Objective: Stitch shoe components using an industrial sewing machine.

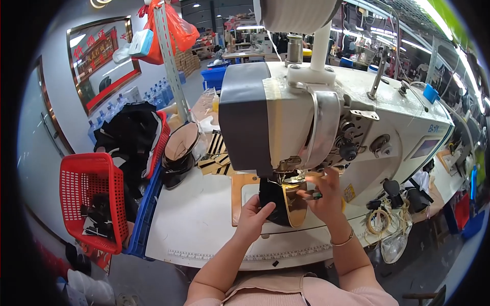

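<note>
A large white industrial sewing machine (301, 132) with a dark grey end cover stands in front of me. Under its needle area lies a black curved piece of material (271, 200), beside a tan-edged, shiny brownish part (296, 204). My left hand (253, 218) pinches the near left edge of the black piece, thumb on top. To the right of the needle, my right hand (325, 196) is raised with bent fingers. A small dark greenish thing shows at those fingers, too small to name. The machine head partly hides the stitching spot.
Left of the white table (204, 224) stand a red basket (122, 204) with black pieces and a heap of black material (127, 135). Striped pieces (217, 163) lie behind on the tabletop. Tape rolls and cords (380, 219) hang at the right. A ruler strip (250, 256) runs along the front edge.
</note>
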`<state>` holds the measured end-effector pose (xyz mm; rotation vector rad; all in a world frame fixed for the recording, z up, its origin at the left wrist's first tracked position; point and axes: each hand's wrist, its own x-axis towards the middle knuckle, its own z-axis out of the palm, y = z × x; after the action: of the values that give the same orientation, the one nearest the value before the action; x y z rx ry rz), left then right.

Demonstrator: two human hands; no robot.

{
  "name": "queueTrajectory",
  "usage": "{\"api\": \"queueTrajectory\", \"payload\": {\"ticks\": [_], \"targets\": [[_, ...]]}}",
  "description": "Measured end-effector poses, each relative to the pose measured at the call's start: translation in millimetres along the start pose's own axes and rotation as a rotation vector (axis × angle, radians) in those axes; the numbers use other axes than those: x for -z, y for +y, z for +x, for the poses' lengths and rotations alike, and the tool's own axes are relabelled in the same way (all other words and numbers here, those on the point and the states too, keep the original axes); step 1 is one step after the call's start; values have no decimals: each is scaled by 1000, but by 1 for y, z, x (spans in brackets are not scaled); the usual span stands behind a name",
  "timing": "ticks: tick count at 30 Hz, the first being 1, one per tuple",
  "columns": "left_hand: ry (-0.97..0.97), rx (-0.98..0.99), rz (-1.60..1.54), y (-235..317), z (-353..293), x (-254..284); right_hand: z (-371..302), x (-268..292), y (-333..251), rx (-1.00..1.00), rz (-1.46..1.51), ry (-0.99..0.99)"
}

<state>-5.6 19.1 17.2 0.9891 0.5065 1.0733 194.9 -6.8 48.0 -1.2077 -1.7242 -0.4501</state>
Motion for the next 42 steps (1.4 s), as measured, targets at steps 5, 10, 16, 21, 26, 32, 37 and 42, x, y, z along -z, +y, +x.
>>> {"api": "queueTrajectory", "payload": {"ticks": [5,10,16,21,26,32,37,42], "targets": [[13,-106,143,-3,-6,-4,-12,-14,9,-289,289,102],[73,-62,182,0,0,-4,-16,-30,26,-380,392,87],[52,-87,186,12,14,-2,-18,-21,-2,-499,467,214],[75,-55,221,18,23,-1,-21,-1,-39,-39,457,-190],[11,-95,175,20,26,0,-18,-2,-49,-97,412,-178],[18,-64,188,24,33,-1,-18,-6,-46,-167,476,-171],[41,-46,215,26,40,2,-12,-10,-48,-239,530,-161],[30,12,270,30,50,7,-14,-16,-46,-416,612,-223]]}}
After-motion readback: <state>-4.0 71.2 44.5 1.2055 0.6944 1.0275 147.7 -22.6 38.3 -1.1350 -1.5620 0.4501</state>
